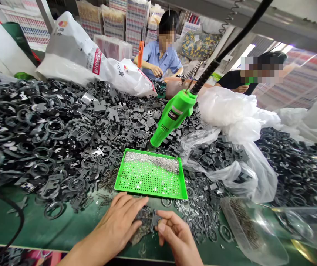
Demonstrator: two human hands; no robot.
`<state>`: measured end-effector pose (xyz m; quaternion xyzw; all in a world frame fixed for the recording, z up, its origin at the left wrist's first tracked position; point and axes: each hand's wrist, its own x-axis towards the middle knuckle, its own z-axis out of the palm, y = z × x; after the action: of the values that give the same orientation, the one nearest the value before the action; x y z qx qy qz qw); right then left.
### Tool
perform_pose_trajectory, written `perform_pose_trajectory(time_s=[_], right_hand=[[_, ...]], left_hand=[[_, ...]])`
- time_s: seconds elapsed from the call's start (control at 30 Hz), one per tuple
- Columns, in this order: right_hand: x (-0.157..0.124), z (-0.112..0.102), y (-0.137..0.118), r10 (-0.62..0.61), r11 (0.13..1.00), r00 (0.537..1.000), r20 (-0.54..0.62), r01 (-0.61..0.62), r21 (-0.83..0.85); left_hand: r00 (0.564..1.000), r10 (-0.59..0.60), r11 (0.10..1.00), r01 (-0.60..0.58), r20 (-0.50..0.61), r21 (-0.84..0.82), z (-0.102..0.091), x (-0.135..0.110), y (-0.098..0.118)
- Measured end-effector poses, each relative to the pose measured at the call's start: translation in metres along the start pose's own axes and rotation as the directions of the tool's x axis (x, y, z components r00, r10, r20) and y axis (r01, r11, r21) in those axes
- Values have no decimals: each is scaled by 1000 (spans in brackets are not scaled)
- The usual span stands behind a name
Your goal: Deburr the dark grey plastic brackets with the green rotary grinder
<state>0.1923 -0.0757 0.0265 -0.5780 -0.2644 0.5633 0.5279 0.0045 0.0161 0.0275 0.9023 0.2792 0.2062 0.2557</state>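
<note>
My right hand (176, 232) pinches a small dark grey plastic part (155, 218) between thumb and fingers, over the near edge of the table. Beside it, my left hand (116, 220) lies with fingers stretched out and thumb apart, close to a worn dark block (140, 236) on the tabletop. What lies under its fingers is hidden. Just beyond both hands sits a green perforated tray (185, 186), with a heap of tiny silvery pieces (149, 161) along its far side. Above the tray hangs a green power screwdriver (172, 116), its tip pointing down.
Large piles of dark plastic parts (72, 125) cover the green table (61, 232). To the right are clear plastic bags (247, 177) and a transparent scoop-like container (244, 225) holding small brown screws. A co-worker in a blue shirt (161, 55) sits opposite; another person is farther right.
</note>
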Motion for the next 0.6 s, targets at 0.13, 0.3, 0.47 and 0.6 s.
perform_pose_trajectory(time_s=[0.13, 0.3, 0.47, 0.6], right_hand=[[1, 8, 6, -85, 961, 996, -17, 78, -264], [10, 14, -1, -218, 758, 961, 168, 275, -592], [15, 19, -13, -286, 541, 903, 319, 428, -724], [16, 22, -16, -220, 559, 935, 280, 355, -749]], left_hand=[[990, -49, 998, 54, -132, 32, 15, -14, -5], [981, -52, 998, 55, -185, 12, 22, -22, -8], [981, -12, 1000, 13, -193, 4, 20, -22, -9], [985, 19, 1000, -22, -171, -15, 14, -23, -10]])
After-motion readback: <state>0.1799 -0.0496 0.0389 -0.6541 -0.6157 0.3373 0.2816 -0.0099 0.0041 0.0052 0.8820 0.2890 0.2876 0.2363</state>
